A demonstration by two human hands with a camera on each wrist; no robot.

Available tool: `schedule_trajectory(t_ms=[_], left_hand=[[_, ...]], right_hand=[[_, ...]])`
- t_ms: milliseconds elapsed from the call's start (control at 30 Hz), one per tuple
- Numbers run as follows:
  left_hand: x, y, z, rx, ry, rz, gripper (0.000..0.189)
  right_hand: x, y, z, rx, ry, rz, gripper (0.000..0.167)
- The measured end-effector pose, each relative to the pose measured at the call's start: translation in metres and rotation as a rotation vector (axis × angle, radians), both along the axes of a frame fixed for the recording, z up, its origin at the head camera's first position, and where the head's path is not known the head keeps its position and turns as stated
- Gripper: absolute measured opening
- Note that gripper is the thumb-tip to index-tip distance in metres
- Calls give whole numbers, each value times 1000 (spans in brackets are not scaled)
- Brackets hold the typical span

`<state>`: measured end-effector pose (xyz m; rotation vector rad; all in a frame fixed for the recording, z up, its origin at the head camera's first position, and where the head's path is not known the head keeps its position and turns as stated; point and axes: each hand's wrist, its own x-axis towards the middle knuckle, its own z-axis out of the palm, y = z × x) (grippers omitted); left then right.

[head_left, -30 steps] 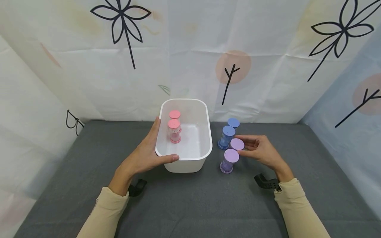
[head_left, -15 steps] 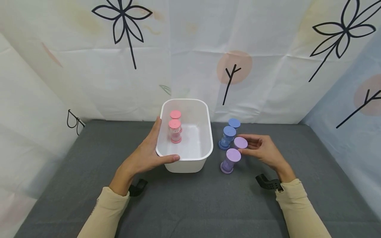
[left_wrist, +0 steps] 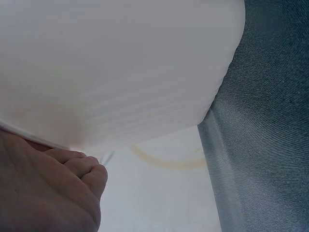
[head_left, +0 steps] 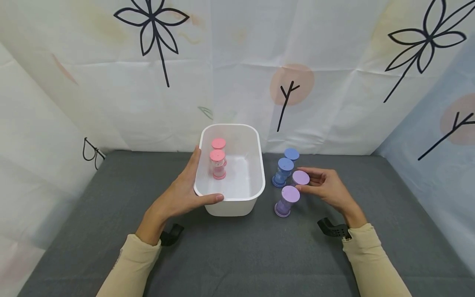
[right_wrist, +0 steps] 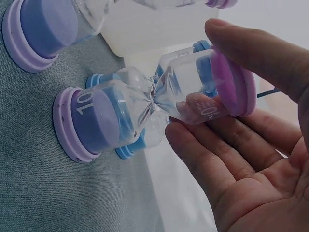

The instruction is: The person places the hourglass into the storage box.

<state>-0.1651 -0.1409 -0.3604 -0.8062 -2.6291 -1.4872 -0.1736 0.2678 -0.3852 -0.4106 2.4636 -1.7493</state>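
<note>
My left hand (head_left: 176, 192) grips the near left corner of a white plastic bin (head_left: 254, 194), thumb over the front rim and fingers along the outer left wall. Inside the bin stand two pink hourglasses (head_left: 217, 165), toward its left side. At the right, my right hand (head_left: 326, 187) holds a purple hourglass (right_wrist: 104, 121) near its top cap, thumb on one side and fingers on the other. That hourglass is marked 10, and its purple sand lies in the lower bulb. A second purple hourglass (head_left: 286, 201) stands just in front of it.
Two blue hourglasses (head_left: 283, 171) stand between the bin and the right hand, one behind the other. Grey cloth (head_left: 237, 255) covers the table. A patterned white curtain (head_left: 237, 82) rises along the back edge and both sides.
The purple hourglass in my right hand has shifted slightly right, away from the blue ones. The front purple one has tipped or shifted slightly right at its top. The left hand and bin stay put.
</note>
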Motion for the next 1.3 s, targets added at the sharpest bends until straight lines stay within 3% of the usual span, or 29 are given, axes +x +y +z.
schedule_trajectory(t_ms=[100,300,567,900,1067,1300], left_hand=[[-6,-3,-11,-6,13,6,130],[-7,-2,-11,-3,21,3,129],[-7,-3,-11,0,34,-5,130],[-8,-2,-11,8,48,-14,130],[-8,-2,-11,11,40,-10,129],[-8,-2,-11,16,49,-20,130]], right_hand=[[0,0,0,-4,11,-4,55],[3,1,5,-35,32,-31,55],[12,2,24,-19,75,-122,56],[29,1,54,-206,155,-243,50],[37,-5,67,-278,209,-234,51],[41,-23,86,-333,258,-124,51]])
